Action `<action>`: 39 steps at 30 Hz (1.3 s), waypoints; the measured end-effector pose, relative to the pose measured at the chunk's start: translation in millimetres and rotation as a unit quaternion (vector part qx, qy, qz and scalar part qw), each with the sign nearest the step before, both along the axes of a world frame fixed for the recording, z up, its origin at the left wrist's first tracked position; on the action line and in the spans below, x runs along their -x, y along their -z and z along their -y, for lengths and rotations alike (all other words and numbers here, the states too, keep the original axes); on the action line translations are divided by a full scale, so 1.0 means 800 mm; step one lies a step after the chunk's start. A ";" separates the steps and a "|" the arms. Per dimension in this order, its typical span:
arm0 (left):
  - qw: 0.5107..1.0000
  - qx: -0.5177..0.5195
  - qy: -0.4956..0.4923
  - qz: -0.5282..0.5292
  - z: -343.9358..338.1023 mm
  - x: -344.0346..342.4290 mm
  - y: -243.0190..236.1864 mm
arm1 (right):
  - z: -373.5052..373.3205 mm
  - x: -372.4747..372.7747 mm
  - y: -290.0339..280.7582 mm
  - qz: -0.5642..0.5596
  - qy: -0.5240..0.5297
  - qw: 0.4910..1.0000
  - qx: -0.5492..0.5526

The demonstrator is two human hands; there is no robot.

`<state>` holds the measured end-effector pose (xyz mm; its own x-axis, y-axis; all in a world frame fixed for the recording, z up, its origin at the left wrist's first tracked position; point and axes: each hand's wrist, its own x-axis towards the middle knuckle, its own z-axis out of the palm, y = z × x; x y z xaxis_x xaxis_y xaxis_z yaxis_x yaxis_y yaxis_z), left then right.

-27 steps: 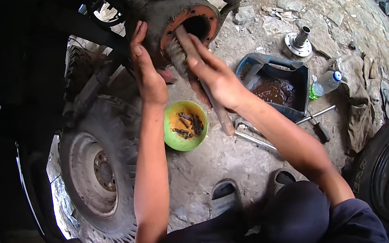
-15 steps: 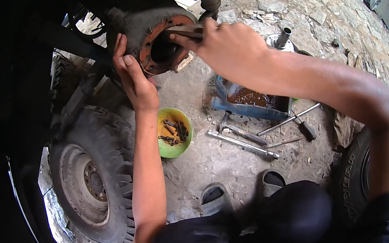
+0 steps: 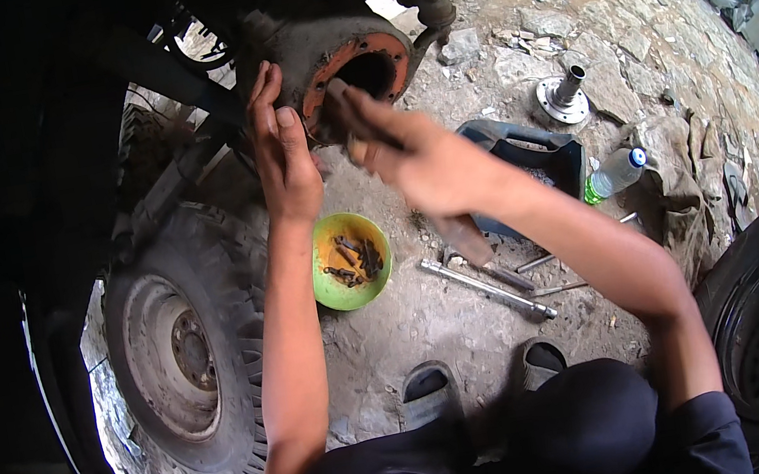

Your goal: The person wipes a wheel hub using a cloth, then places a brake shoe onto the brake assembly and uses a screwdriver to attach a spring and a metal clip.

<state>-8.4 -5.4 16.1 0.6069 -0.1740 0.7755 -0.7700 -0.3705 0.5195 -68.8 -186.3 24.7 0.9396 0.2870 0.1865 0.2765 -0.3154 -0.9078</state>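
My left hand (image 3: pixel 286 158) is upright at the left side of a grey metal hub housing (image 3: pixel 294 29), fingers stretched out and palm against it. The housing has a round opening with an orange-red flange face (image 3: pixel 391 44) and bolt holes around it. My right hand (image 3: pixel 433 165), blurred by motion, is closed round a long, flat, brown scraper-like tool (image 3: pixel 464 240). One end of the tool is at the lower left of the flange; the other sticks out below my hand. Whether the tip touches the flange I cannot tell.
Below the housing stands a green-yellow bowl (image 3: pixel 356 296) with dark bolts. A long metal wrench bar (image 3: pixel 490 289), a blue cut-open container (image 3: pixel 506 132), a plastic bottle (image 3: pixel 617 174) and a flanged metal spindle (image 3: pixel 564 99) lie to the right. Large tyres (image 3: pixel 185 345) flank me.
My right hand has swung the tool from the flange's upper right to its lower left. The left hand keeps its place on the housing. The view has shifted slightly, showing the bottle and spindle.
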 end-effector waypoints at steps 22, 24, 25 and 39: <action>0.999 -0.017 0.015 -0.037 -0.013 0.007 0.000 | 0.014 0.012 0.019 -0.349 -0.265 0.315 -0.842; 0.999 -0.017 0.016 -0.035 -0.011 0.006 -0.001 | 0.000 -0.009 0.024 -0.324 -0.282 0.329 -0.841; 0.999 -0.017 0.016 -0.036 -0.010 0.005 -0.002 | -0.003 -0.014 0.026 -0.310 -0.290 0.337 -0.841; 0.998 -0.016 0.019 -0.055 -0.011 0.005 -0.004 | 0.010 0.007 0.055 -0.319 -0.332 0.267 -0.847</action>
<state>-12.6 3.2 19.3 0.6804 -0.2218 0.6984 -0.7227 -0.3606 0.5896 -74.6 -194.3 -19.1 0.7825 0.4409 0.4397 -0.6195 0.6225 0.4783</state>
